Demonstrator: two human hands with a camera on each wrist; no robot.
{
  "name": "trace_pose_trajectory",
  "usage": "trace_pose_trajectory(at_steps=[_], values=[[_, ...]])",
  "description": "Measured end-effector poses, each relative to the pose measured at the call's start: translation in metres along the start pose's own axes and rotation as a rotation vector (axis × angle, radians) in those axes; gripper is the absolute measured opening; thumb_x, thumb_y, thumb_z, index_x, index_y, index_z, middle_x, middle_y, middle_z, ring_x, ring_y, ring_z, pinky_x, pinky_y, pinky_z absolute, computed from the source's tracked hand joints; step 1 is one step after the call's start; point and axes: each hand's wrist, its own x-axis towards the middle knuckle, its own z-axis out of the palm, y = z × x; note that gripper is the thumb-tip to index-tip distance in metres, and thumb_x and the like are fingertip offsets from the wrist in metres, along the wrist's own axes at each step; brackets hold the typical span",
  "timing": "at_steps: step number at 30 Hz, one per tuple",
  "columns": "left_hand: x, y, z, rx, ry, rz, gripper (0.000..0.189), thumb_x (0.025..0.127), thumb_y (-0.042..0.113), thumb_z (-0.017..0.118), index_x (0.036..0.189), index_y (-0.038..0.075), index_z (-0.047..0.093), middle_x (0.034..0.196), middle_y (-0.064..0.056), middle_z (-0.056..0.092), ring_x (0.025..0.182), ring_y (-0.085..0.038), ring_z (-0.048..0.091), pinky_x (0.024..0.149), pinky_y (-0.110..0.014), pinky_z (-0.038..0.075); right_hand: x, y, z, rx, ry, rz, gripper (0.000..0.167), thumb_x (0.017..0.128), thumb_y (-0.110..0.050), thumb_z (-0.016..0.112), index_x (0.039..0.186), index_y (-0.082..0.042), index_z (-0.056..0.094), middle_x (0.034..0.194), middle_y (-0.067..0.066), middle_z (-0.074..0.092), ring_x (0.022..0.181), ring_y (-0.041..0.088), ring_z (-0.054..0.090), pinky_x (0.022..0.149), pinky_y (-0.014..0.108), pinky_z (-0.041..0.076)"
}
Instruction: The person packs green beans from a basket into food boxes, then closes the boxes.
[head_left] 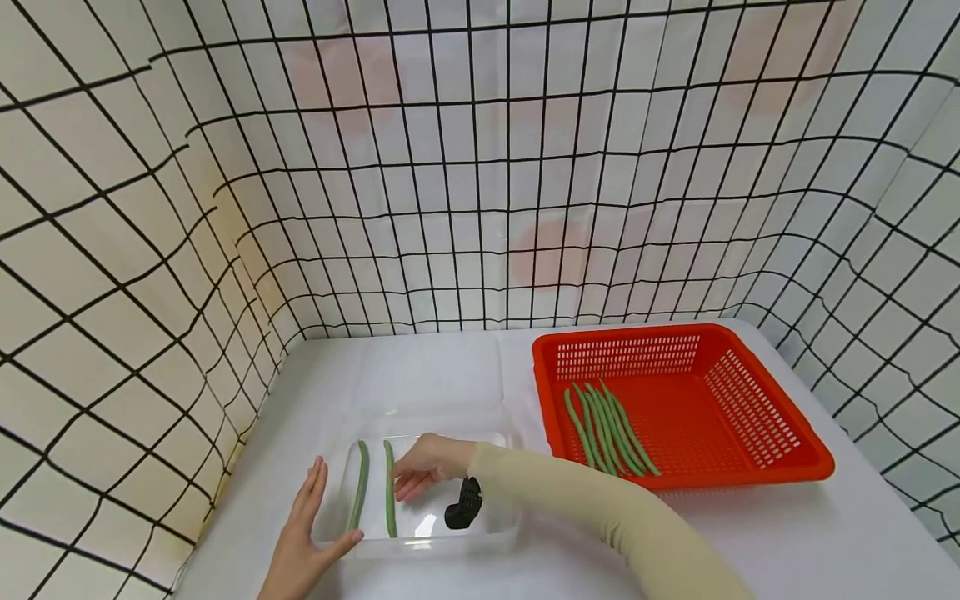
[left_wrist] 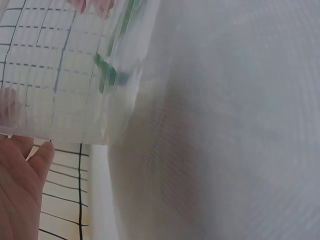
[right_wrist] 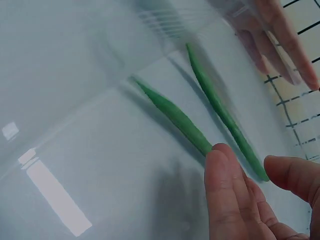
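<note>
Two green beans lie side by side on the floor of a clear plastic box (head_left: 450, 546). My right hand (head_left: 427, 468) reaches down into this box, its fingertips right at the inner bean (head_left: 390, 492). In the right wrist view, thumb and fingers stand apart, with the inner bean (right_wrist: 175, 117) running up to the fingertips. The outer bean (right_wrist: 222, 112) lies between it and the box's side wall. At the left end of the box, my left hand (head_left: 303, 533) is spread with thumb and fingers straight. The left wrist view shows its fingertips at the box wall (left_wrist: 55, 115).
A red basket (head_left: 750, 475) with perforated sides stands to the right on the white table (head_left: 420, 367). Several green beans (head_left: 607, 429) lie together in its left part. Black wire mesh (head_left: 480, 208) rises along the back and both sides.
</note>
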Motion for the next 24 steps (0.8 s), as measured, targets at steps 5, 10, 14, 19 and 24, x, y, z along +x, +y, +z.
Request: trace_pose_trajectory(at_steps=[5, 10, 14, 19, 24], values=[[-0.003, -0.001, 0.001, 0.001, 0.012, -0.004, 0.110, 0.067, 0.021, 0.087, 0.153, 0.024, 0.019, 0.157, -0.010, 0.015, 0.137, -0.046, 0.015, 0.092, -0.072, 0.026, -0.011, -0.008, -0.010, -0.006, 0.000, -0.036, 0.017, 0.087, -0.002, 0.064, 0.094, 0.013, 0.065, 0.077, 0.017, 0.067, 0.060, 0.018, 0.065, 0.065, 0.033, 0.057], [-0.001, -0.001, 0.001, 0.005, -0.001, -0.020, 0.109, 0.068, 0.024, 0.087, 0.153, 0.026, 0.018, 0.157, -0.007, 0.013, 0.137, -0.045, 0.015, 0.091, -0.073, 0.026, -0.041, -0.029, -0.050, 0.032, -0.009, -0.072, 0.030, 0.089, -0.009, 0.065, 0.109, 0.013, 0.061, 0.089, 0.019, 0.068, 0.072, 0.023, 0.068, 0.070, 0.036, 0.056], [-0.002, 0.000, 0.002, 0.011, -0.004, -0.021, 0.109, 0.068, 0.025, 0.086, 0.153, 0.025, 0.018, 0.157, -0.006, 0.013, 0.138, -0.043, 0.014, 0.091, -0.073, 0.026, -0.071, -0.040, -0.096, 0.054, 0.048, -0.107, 0.033, 0.091, -0.015, 0.065, 0.114, 0.008, 0.060, 0.102, 0.021, 0.066, 0.084, 0.027, 0.068, 0.076, 0.038, 0.055], [-0.004, -0.002, 0.001, 0.011, 0.004, -0.014, 0.109, 0.067, 0.023, 0.087, 0.153, 0.025, 0.019, 0.157, -0.004, 0.014, 0.141, -0.035, 0.011, 0.092, -0.073, 0.026, -0.104, -0.038, -0.162, 0.059, 0.200, -0.153, 0.040, 0.093, -0.019, 0.063, 0.121, 0.008, 0.056, 0.104, 0.020, 0.065, 0.087, 0.027, 0.067, 0.078, 0.037, 0.054], [-0.002, -0.003, 0.000, 0.000, 0.007, -0.008, 0.109, 0.067, 0.021, 0.087, 0.153, 0.026, 0.019, 0.157, -0.005, 0.014, 0.142, -0.027, 0.009, 0.091, -0.074, 0.025, -0.128, -0.016, -0.230, 0.050, 0.342, -0.118, 0.045, 0.094, -0.022, 0.061, 0.124, 0.011, 0.052, 0.103, 0.020, 0.066, 0.087, 0.027, 0.067, 0.080, 0.038, 0.053]])
